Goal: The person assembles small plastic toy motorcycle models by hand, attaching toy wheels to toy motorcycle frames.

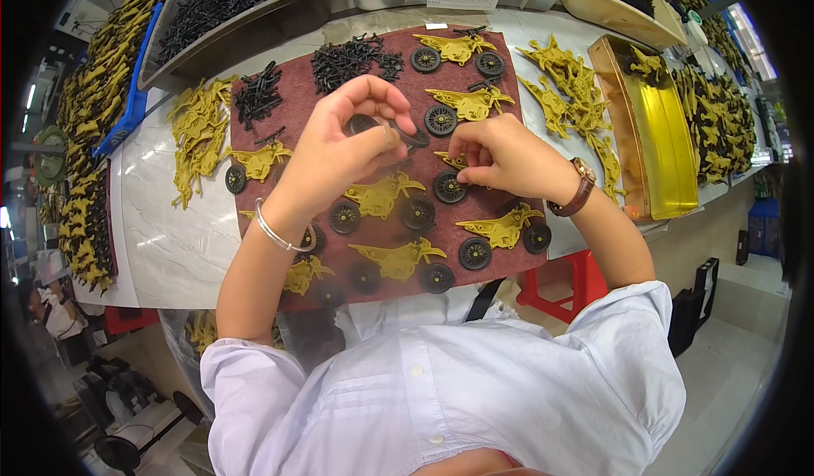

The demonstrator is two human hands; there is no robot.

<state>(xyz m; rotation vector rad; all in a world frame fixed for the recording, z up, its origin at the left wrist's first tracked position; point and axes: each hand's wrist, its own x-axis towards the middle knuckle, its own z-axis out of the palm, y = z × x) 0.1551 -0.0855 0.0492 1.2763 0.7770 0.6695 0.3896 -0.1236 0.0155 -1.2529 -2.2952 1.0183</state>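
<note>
The left hand [339, 141] is raised over the red mat [280, 94] and pinches a black wheel [363, 123] between thumb and fingers. The right hand [500, 155], just beside it, closes its fingertips on a yellow toy frame [452, 160] lying on the mat. More frames with wheels [398, 260] lie below both hands, and loose black parts [348, 59] lie beyond them.

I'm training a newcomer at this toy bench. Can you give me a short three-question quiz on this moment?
1. True or false: the left hand pinches a black wheel.
2. What colour is the mat under the toy motorbikes? A green, B maroon, C white.
3. Which wrist wears the brown-strapped watch?

Key: 1 true. 2 B. 3 the right hand's wrist; the left has a silver bangle.
</note>
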